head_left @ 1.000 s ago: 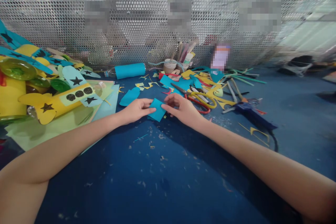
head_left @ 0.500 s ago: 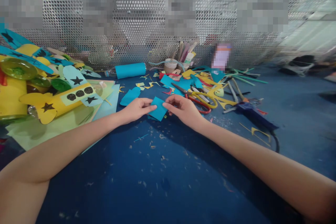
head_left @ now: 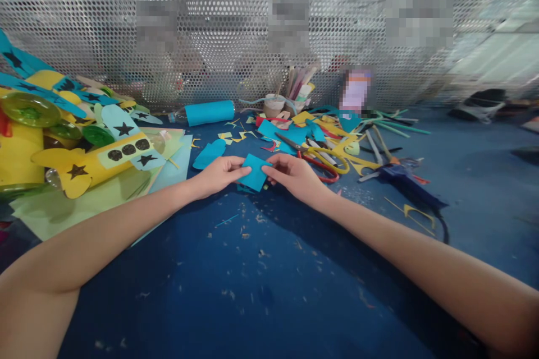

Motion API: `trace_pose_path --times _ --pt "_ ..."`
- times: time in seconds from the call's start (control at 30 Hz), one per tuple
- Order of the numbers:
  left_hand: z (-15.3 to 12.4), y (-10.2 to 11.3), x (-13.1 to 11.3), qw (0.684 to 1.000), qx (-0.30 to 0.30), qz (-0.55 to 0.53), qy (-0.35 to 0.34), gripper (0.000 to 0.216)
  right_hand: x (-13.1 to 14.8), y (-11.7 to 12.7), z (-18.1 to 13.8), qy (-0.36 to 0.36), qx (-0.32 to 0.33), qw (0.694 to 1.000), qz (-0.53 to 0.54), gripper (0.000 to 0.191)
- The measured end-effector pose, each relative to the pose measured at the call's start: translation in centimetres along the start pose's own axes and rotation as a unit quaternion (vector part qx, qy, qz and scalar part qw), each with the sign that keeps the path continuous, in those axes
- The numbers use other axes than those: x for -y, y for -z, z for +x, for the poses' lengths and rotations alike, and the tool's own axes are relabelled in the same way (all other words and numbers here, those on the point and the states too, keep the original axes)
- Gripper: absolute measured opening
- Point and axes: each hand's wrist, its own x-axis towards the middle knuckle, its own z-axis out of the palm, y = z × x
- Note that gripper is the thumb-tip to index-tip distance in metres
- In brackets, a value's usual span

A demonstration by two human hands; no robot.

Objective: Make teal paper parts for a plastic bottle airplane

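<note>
A small blue paper piece [head_left: 254, 173] is held just above the dark blue table [head_left: 269, 280] between both hands. My left hand [head_left: 218, 174] pinches its left edge with closed fingers. My right hand [head_left: 295, 175] pinches its right edge, fingers curled. Just beyond my right hand lie scissors with red and yellow handles [head_left: 319, 161]. A rounded blue paper cutout [head_left: 209, 155] lies on the table just behind my left hand.
A yellow paper-covered bottle plane with black stars [head_left: 90, 165] rests on light green sheets [head_left: 63, 202] at left. A blue-wrapped bottle [head_left: 208, 113], a cup of sticks [head_left: 273, 105], paper scraps, and a glue gun [head_left: 404, 176] lie further back. A perforated metal screen [head_left: 236, 39] backs the table.
The blue paper piece has turned and risen slightly between my fingers. Both hands stay in almost the same place.
</note>
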Motion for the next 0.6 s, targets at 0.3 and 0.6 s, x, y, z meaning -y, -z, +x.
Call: trace_pose_path --times 0.3,0.6 --pt "0.0 0.0 0.2 0.999 -0.023 -0.014 0.023 0.017 0.4 0.0 -0.2 -0.001 -0.014 1.0 -0.01 0.028" --pt "0.1 0.2 0.4 0.999 -0.05 -0.006 0.019 0.019 0.3 1.0 0.6 -0.015 0.012 0.999 -0.037 0.032"
